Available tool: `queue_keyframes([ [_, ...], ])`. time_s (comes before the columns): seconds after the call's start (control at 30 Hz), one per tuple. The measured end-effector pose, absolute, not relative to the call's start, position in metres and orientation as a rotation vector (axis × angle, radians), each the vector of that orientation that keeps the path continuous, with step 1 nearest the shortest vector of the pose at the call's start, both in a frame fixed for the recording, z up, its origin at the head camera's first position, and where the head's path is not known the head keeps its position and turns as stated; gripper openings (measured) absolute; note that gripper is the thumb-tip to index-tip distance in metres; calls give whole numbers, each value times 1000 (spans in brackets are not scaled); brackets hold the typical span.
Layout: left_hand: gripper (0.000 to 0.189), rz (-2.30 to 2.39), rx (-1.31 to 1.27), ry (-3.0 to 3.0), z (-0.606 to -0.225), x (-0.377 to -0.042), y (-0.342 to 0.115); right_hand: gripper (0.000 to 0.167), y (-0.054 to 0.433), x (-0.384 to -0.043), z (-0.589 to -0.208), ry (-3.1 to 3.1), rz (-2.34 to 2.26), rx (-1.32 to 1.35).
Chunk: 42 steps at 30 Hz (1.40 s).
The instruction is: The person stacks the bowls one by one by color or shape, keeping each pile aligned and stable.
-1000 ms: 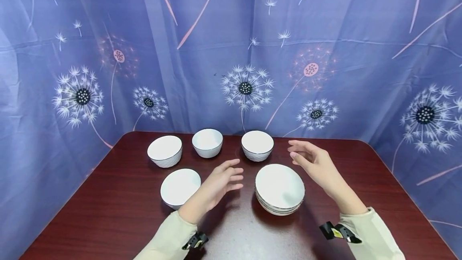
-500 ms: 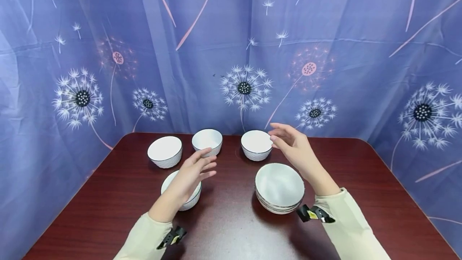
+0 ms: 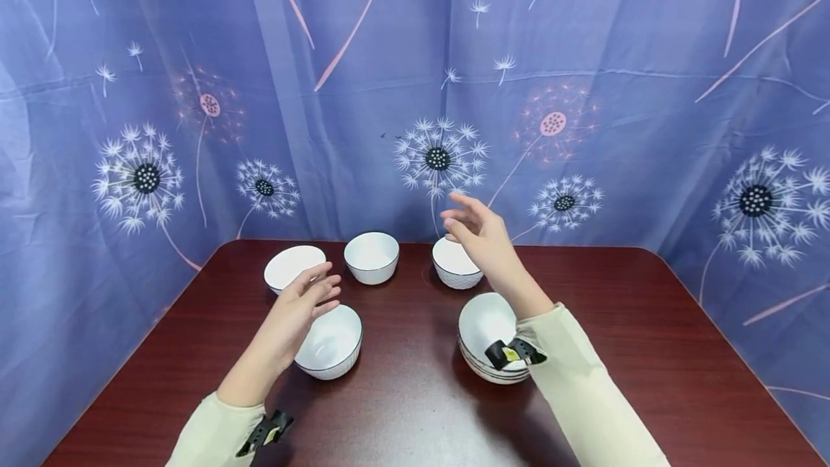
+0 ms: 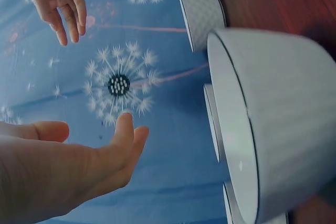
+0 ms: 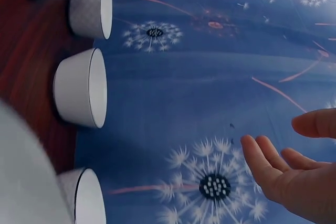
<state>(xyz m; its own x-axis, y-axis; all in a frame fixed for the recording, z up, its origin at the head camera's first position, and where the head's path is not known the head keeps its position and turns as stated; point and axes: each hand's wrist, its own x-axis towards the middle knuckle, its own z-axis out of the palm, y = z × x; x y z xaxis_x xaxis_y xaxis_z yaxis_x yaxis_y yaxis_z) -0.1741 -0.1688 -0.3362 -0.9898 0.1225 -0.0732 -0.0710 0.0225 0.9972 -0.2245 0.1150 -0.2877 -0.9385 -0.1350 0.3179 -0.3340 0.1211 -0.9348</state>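
Observation:
My left hand (image 3: 288,319) hovers in the air at the left with loosely bent fingers, holding nothing. In the head view it overlaps the edge of a white front-left bowl (image 3: 333,344) with a thin dark rim. That same bowl looms large in the left wrist view, beside the left hand (image 4: 68,169). Raised over the back-right bowl (image 3: 454,269), my right hand (image 3: 483,240) also has relaxed fingers and no object. Below the right forearm is a stack of white bowls (image 3: 483,326), partly hidden by the sleeve and wrist strap.
Two more white bowls stand toward the far edge: a back-left bowl (image 3: 288,265) and a back-middle bowl (image 3: 372,254). All rest on a dark red wooden table (image 3: 415,395). A blue curtain (image 3: 363,128) with dandelion prints hangs right behind it.
Both hands have moved left. The right one rose from beside the stack to over the back-right bowl; the left drew away from the middle past the front-left bowl. The bowls stayed put.

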Motion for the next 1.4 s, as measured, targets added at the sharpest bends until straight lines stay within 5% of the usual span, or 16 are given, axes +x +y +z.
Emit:
queue_keyframes([
  [0.6, 56, 2045, -43, 2210, -343, -177, -213, 49, 47, -266, -294, -2129, 2000, 480],
  [1.4, 60, 1963, -134, 2150, -382, -180, -240, 52, -4, -307, -393, -2161, 2013, 55],
])
